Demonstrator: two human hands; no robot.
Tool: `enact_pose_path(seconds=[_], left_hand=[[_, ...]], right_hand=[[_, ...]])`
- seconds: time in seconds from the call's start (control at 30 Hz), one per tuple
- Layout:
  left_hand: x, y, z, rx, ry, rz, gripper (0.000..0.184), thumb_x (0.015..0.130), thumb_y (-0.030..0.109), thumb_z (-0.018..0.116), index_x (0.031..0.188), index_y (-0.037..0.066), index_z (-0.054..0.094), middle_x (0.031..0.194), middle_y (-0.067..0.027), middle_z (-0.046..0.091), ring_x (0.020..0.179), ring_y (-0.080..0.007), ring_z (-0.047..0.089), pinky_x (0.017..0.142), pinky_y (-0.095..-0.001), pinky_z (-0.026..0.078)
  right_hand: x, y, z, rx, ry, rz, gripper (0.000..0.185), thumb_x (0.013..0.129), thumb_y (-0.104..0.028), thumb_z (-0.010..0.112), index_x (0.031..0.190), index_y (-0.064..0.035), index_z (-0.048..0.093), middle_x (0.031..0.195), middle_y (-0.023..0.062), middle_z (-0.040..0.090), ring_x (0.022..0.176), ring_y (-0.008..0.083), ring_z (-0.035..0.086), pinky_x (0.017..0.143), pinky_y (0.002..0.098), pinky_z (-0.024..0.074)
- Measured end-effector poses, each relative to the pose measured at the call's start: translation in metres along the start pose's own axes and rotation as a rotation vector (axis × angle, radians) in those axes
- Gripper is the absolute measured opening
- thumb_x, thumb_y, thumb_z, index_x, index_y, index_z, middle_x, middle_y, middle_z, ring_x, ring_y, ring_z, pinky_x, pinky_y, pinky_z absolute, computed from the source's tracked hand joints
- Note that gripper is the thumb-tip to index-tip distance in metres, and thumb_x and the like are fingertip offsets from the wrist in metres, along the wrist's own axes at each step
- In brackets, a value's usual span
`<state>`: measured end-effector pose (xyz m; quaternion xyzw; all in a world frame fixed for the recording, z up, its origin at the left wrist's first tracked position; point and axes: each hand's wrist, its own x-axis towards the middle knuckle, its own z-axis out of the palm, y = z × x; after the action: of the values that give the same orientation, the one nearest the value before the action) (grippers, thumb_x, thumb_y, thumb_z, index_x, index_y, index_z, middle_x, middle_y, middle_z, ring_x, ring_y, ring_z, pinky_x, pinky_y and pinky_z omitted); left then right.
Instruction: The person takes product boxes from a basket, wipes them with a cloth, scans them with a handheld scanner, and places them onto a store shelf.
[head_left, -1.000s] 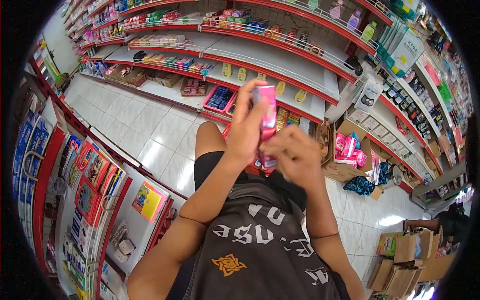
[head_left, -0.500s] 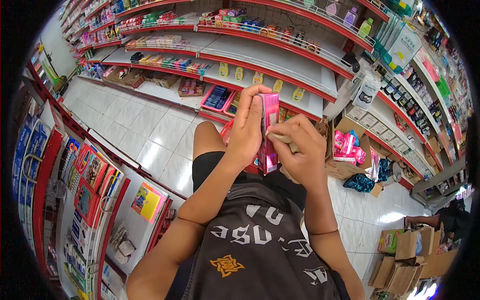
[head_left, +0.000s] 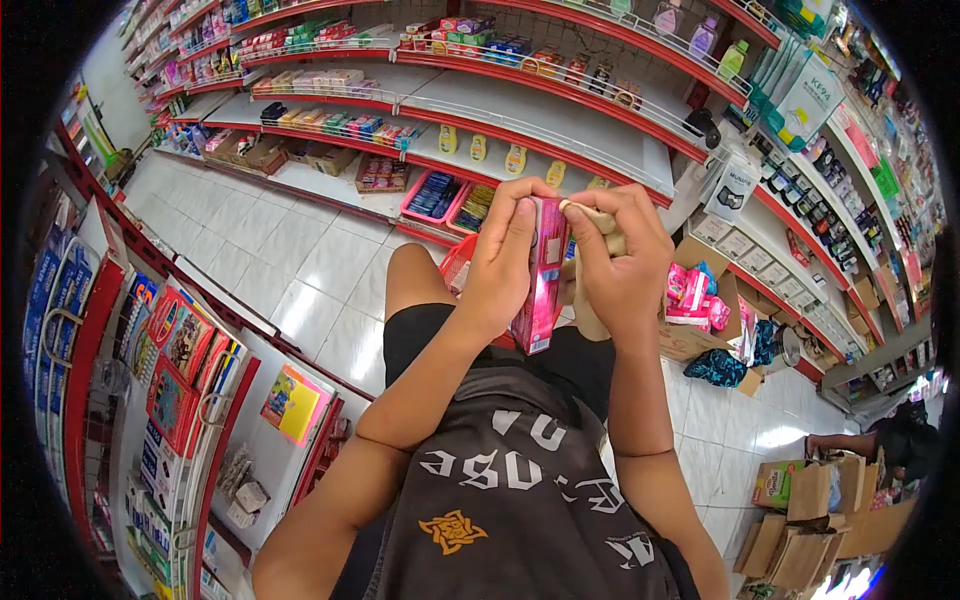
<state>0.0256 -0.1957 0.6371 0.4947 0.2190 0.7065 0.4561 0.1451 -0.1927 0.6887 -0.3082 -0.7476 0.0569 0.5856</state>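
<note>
A long pink box [head_left: 545,270] is held upright, slightly tilted, in front of my lap. My left hand [head_left: 507,262] is closed around its left side, thumb along the near face and fingers behind. On the other side, my right hand [head_left: 625,255] is closed on a cream-coloured cloth [head_left: 590,310], which hangs down below the fingers. The bunched cloth is at the box's upper right edge, and the right fingertips are close to that edge. The fingers behind the box are partly hidden.
Red-edged shelves [head_left: 520,110] with boxes and bottles curve ahead. Pink baskets [head_left: 432,195] of packets sit on the low shelf. An open carton [head_left: 735,320] stands at right, with more cardboard boxes [head_left: 800,540] and a person [head_left: 890,440] beyond. Notebooks [head_left: 185,340] fill a left rack.
My right hand with the cloth has moved from the middle of the box's face up and right to its upper edge. The box has turned slightly in my left hand.
</note>
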Motion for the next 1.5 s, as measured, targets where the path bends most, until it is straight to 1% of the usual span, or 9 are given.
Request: enact_pose_path(seconds=[0.4,0.53,0.6,0.8,1.0,1.07,1.1,1.27,1.5], left_hand=[[0.004,0.004,0.000,-0.143,0.151,-0.029,0.022,0.102,0.022,0.032,0.112,0.008,0.046,0.098,-0.0002,0.048,0.085,-0.0046,0.045,0.078,-0.0203,0.039],[0.001,0.002,0.002,-0.025,0.004,-0.010,0.023,0.102,0.019,0.031,0.112,0.005,0.046,0.101,-0.0023,0.049,0.090,-0.0078,0.046,0.083,-0.0218,0.038],[0.003,0.000,0.002,0.267,-0.057,0.195,0.023,0.101,0.017,0.031,0.112,0.003,0.046,0.102,-0.0041,0.049,0.095,-0.0097,0.046,0.087,-0.0227,0.037],[0.002,0.005,-0.004,0.269,-0.035,0.212,0.023,0.100,0.014,0.032,0.114,0.002,0.045,0.105,-0.0056,0.049,0.098,-0.0106,0.046,0.089,-0.0233,0.037],[0.002,0.004,-0.010,0.479,-0.101,0.355,0.027,0.099,0.018,0.039,0.119,0.001,0.042,0.111,-0.0109,0.049,0.105,-0.0185,0.049,0.094,-0.0294,0.036],[-0.001,0.001,-0.007,0.387,-0.130,0.307,0.040,0.097,0.023,0.046,0.128,0.000,0.033,0.119,-0.0155,0.045,0.111,-0.0253,0.048,0.099,-0.0346,0.035],[0.000,-0.002,-0.012,0.438,-0.199,0.298,0.052,0.095,0.026,0.049,0.133,-0.001,0.025,0.124,-0.0180,0.041,0.114,-0.0277,0.047,0.100,-0.0370,0.035],[-0.005,-0.005,-0.004,0.464,-0.240,0.420,0.054,0.094,0.026,0.052,0.133,-0.001,0.025,0.121,-0.0202,0.043,0.107,-0.0272,0.052,0.094,-0.0366,0.040],[0.003,-0.013,-0.024,0.570,-0.264,0.242,0.055,0.094,0.032,0.050,0.133,0.001,0.026,0.105,-0.0183,0.052,0.094,-0.0260,0.055,0.086,-0.0359,0.043]], right_hand=[[-0.039,-0.009,-0.001,0.028,-0.140,0.092,0.011,0.074,-0.001,0.069,0.085,-0.0022,0.065,0.076,0.0096,0.056,0.067,0.0204,0.058,0.059,0.0293,0.0454],[-0.016,-0.004,0.000,0.029,0.012,0.067,0.011,0.074,-0.001,0.069,0.084,-0.0020,0.065,0.076,0.0093,0.057,0.067,0.0189,0.058,0.060,0.0280,0.0446],[-0.005,-0.006,0.001,0.024,0.043,0.069,0.011,0.074,-0.002,0.069,0.084,-0.0020,0.065,0.076,0.0092,0.057,0.067,0.0185,0.058,0.060,0.0277,0.0445],[-0.006,-0.010,0.009,0.091,-0.027,0.032,0.014,0.073,-0.002,0.070,0.085,-0.0024,0.064,0.079,0.0092,0.058,0.069,0.0202,0.058,0.062,0.0277,0.0448],[0.004,0.004,-0.007,0.074,0.042,0.231,0.011,0.076,-0.005,0.069,0.086,-0.0013,0.065,0.079,0.0076,0.059,0.072,0.0144,0.057,0.065,0.0255,0.0443],[0.010,0.009,-0.015,0.185,0.044,0.237,0.012,0.076,-0.005,0.069,0.087,-0.0017,0.066,0.080,0.0069,0.059,0.075,0.0133,0.057,0.069,0.0245,0.0437],[0.012,0.006,-0.019,0.247,0.003,0.245,0.014,0.075,-0.005,0.070,0.088,-0.0015,0.066,0.080,0.0068,0.059,0.076,0.0136,0.057,0.070,0.0239,0.0428],[0.013,0.010,-0.024,0.210,-0.223,0.193,0.014,0.074,-0.005,0.070,0.087,-0.0013,0.067,0.078,0.0072,0.059,0.073,0.0141,0.057,0.067,0.0253,0.0428],[0.009,0.028,-0.038,0.229,-0.449,0.164,0.013,0.073,-0.006,0.070,0.086,-0.0020,0.069,0.077,0.0076,0.060,0.072,0.0155,0.057,0.066,0.0264,0.0429]])
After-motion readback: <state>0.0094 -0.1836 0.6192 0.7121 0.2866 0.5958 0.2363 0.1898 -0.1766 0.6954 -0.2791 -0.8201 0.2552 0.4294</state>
